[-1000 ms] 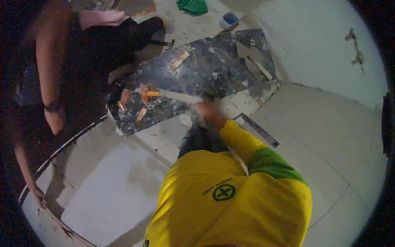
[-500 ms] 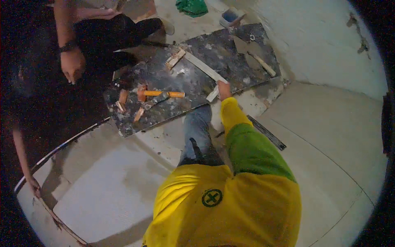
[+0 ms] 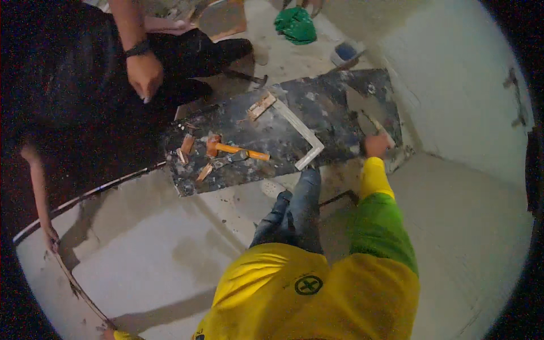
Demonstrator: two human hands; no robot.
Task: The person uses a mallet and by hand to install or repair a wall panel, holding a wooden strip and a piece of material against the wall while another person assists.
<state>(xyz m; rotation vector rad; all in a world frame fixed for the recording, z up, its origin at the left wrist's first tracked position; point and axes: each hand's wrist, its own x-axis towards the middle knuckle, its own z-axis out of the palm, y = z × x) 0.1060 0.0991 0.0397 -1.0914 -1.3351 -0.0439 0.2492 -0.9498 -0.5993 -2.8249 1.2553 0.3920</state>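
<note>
My right hand [image 3: 375, 145] reaches to the right end of a dark, stained board [image 3: 272, 133]. It is at the pale handle of a trowel [image 3: 376, 123], whose grey blade lies flat on the board; whether the fingers have closed round the handle is unclear. A white L-shaped strip [image 3: 306, 136] lies by itself left of that hand, one end against a small wood block [image 3: 262, 106]. At the lower left edge only a bit of my left hand [image 3: 109, 334] shows, beside the lower end of a thin brown strip [image 3: 76, 287]; its fingers are mostly cut off.
On the board's left part lie an orange-handled hammer [image 3: 243, 152], a dark tool [image 3: 229, 161] and wood scraps [image 3: 186, 148]. Beyond are a blue-lined tub [image 3: 345, 54] and a green bag [image 3: 296, 25]. A co-worker's hand [image 3: 144, 76] hangs at the left; another hand [image 3: 52, 241] touches the thin strip.
My right hand has let go of the white L-shaped strip and moved right to the trowel. The strip now rests on the board. My left hand has come into view at the lower left.
</note>
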